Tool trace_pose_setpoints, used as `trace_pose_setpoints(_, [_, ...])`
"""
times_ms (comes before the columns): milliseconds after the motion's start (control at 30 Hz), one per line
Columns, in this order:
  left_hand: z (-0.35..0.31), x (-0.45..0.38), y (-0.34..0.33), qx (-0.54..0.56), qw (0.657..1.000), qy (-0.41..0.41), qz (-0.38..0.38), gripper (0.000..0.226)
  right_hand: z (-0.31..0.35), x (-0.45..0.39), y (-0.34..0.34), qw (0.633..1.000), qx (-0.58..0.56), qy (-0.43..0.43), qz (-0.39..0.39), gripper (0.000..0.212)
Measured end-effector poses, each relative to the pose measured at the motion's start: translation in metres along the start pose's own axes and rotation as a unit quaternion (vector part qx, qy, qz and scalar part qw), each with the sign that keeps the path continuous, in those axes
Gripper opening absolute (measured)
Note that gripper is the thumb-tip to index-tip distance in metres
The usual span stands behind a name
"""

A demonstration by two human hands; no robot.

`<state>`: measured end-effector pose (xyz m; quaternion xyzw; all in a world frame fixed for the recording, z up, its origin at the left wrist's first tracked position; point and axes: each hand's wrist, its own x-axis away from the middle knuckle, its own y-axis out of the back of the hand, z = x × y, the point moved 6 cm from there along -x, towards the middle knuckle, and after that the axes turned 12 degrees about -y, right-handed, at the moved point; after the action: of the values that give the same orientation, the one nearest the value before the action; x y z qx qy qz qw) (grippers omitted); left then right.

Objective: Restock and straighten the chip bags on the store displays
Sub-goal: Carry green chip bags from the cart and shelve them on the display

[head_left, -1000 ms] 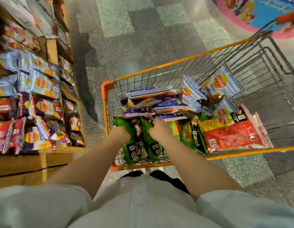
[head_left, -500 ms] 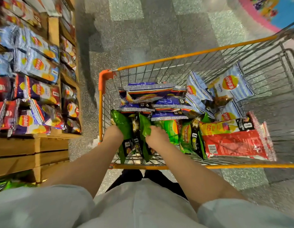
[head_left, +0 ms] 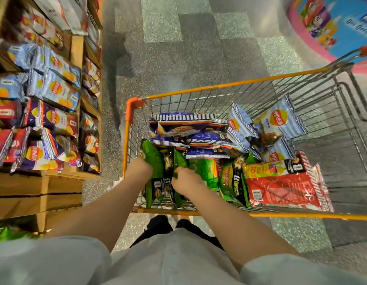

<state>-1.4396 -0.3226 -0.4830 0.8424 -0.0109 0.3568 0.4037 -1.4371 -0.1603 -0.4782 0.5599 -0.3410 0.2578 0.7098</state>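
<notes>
Head view: upright green foil chip bags [head_left: 156, 161] gripped by left hand [head_left: 139, 168] and right hand [head_left: 185, 179] at near left corner of orange-rimmed wire shopping cart [head_left: 219, 86]; wooden chip display [head_left: 40, 194] at left.

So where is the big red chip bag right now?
In the head view the red chip bag lies flat in the cart, at its near right side, beside the green bags, with the yellow bag overlapping its far edge.

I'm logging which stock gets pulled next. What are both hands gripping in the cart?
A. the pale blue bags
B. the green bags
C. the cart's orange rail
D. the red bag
B: the left hand and right hand both clutch the green bags at the cart's near corner.
</notes>
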Motion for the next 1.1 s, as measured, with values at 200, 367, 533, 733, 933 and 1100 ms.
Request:
trace_pose_setpoints(200, [-0.013, 0.016, 0.016, 0.034, 0.999, -0.037, -0.016, 0.009, 0.017, 0.028, 0.004, 0.999, 0.007, 0.032, -0.007, 0.035])
trace_pose_setpoints(367, [-0.036, 0.027, 0.025, 0.052, 0.995, -0.081, -0.021, 0.014, 0.031, 0.05, 0.008, 0.998, 0.02, 0.039, -0.036, 0.037])
trace_pose_setpoints(533, [-0.038, 0.035, 0.024, 0.147, 0.986, -0.081, -0.023, 0.025, 0.03, 0.065, 0.014, 0.995, 0.024, 0.028, -0.093, 0.044])
trace_pose_setpoints(733, [-0.052, 0.053, 0.033, 0.222, 0.97, -0.086, -0.053, 0.014, 0.026, 0.088, 0.025, 0.99, 0.002, 0.023, -0.139, 0.039])
trace_pose_setpoints(933, [-0.07, 0.071, 0.055, 0.236, 0.961, -0.127, -0.066, 0.014, 0.028, 0.121, 0.046, 0.975, -0.028, 0.006, -0.221, 0.029])
trace_pose_setpoints(1100, [-0.087, 0.091, 0.088, 0.298, 0.938, -0.167, -0.059, 0.026, 0.031, 0.158, 0.076, 0.947, -0.052, -0.003, -0.317, 0.029])
